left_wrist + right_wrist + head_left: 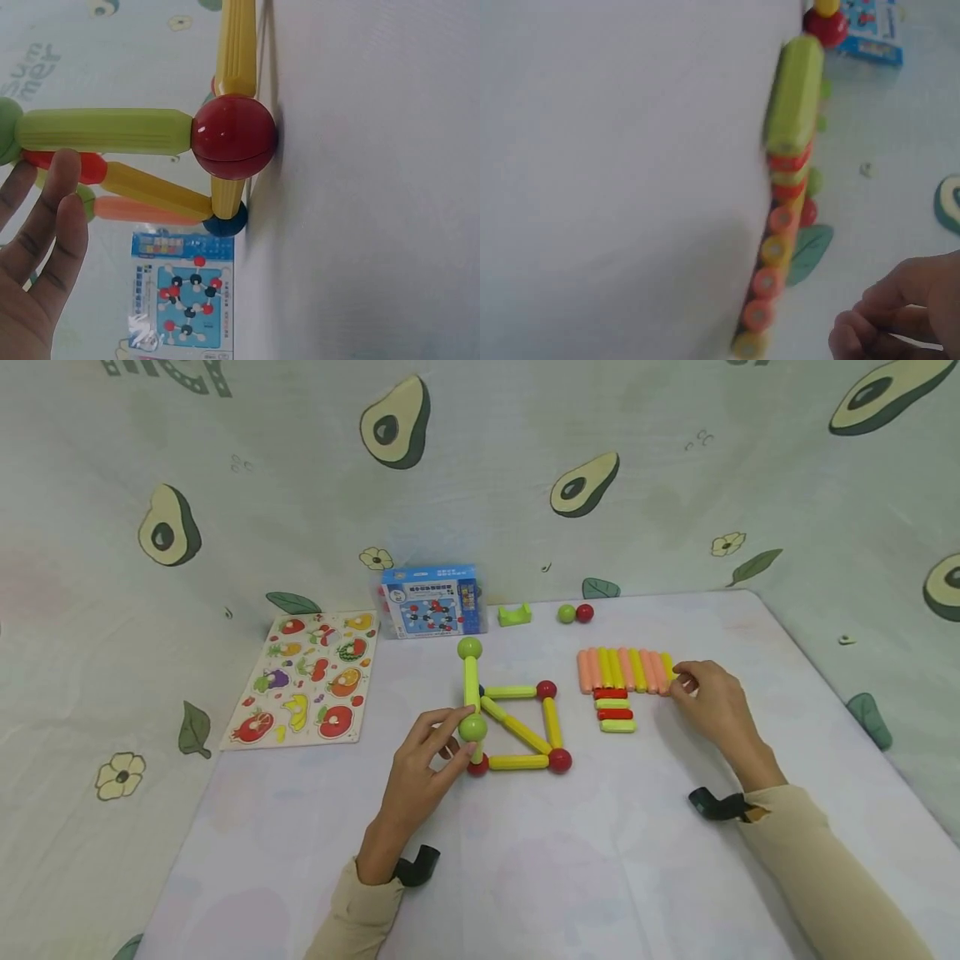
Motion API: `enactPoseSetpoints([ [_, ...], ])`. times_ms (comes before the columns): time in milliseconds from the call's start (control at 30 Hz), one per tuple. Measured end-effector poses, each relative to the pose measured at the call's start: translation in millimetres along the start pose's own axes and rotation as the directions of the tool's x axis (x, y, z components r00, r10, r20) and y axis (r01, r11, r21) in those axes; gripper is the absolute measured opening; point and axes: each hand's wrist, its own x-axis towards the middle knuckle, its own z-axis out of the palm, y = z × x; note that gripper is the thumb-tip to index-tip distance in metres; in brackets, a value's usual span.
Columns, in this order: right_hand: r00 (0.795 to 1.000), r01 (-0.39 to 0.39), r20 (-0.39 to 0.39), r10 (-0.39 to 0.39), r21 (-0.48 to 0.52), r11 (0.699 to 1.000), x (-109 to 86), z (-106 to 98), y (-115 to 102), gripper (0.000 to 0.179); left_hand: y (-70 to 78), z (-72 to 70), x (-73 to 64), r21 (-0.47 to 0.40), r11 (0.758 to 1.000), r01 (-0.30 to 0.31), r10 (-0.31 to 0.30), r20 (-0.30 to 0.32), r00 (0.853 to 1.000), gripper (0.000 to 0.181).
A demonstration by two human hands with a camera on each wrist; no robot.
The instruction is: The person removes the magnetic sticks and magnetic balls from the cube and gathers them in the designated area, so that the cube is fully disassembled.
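A frame of magnetic sticks and balls [512, 762] stands mid-table. Its base has yellow sticks, one of them diagonal, and red balls [234, 137] plus a dark blue ball [225, 223] at the corners. Above its left side, a light green stick [471, 681] joins two green balls. My left hand [429, 760] pinches the nearer green ball [472, 727] between thumb and finger. At the right end of a row of pink and yellow sticks [626, 670], my right hand [708, 702] hovers with curled fingers. No held piece shows in the right wrist view; contact with the end stick is unclear.
Short red and green sticks [615, 714] lie below the row. Behind are a green ball [566, 613], a red ball [585, 612], a green curved piece [515, 615] and a blue boxed set [431, 602]. A fruit puzzle board [303, 681] lies at left.
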Motion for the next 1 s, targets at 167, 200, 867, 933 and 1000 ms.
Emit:
enactPoseSetpoints([
  [167, 0.981, 0.191, -0.043, -0.188, 0.09, 0.977, -1.2, 5, -45, 0.02, 0.5, -2.8, 0.4, -0.001, 1.0, 0.01, -0.01, -0.006, 1.0, 0.058],
  [200, 0.978, 0.207, -0.025, -0.206, 0.12, 0.971, -0.8, 6, -53, 0.019, 0.5, -3.3, 0.5, -0.002, 1.0, 0.008, -0.008, -0.004, 1.0, 0.057],
  [867, 0.819, 0.339, 0.232, -0.524, 0.541, 0.769, 68.3, 56, -188, 0.047, -1.0, -1.4, -2.5, -0.016, 1.0, 0.007, -0.007, 0.003, 1.0, 0.056],
  [933, 0.791, 0.34, 0.264, -0.553, 0.561, 0.755, 74.0, 57, -190, 0.05, -0.6, -0.8, -1.1, -0.012, 1.0, 0.005, -0.005, 0.004, 1.0, 0.056],
  [1000, 0.764, 0.336, 0.293, -0.575, 0.581, 0.741, 78.6, 58, -192, 0.052, -0.4, -0.4, 0.5, -0.008, 1.0, 0.003, -0.003, 0.005, 1.0, 0.057],
])
